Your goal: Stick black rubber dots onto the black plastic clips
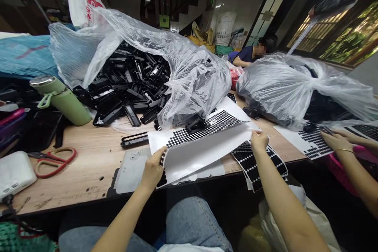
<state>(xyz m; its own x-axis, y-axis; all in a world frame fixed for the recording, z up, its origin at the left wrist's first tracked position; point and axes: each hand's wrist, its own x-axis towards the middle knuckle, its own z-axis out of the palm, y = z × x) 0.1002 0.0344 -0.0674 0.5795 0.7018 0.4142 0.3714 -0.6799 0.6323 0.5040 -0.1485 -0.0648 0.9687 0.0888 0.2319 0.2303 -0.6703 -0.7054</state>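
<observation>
My left hand [153,167] grips the lower left corner of a white sheet [201,145] covered with rows of black round dot stickers. At the sheet's right edge, my right hand [259,140] pinches it and lifts it off the wooden table [88,165]. The sheet is curled, its blank white back facing me. More dot sheets [256,161] lie under it and hang over the table edge. A loose black plastic part [134,139] lies just behind the sheet.
A big clear bag [189,71] spills black plastic parts [130,86]. A second tied bag [292,86] sits right. Green bottle [63,100], red scissors [54,159], white box [14,173] left. Another person's hands [339,139] work on dot sheets [313,141] at right.
</observation>
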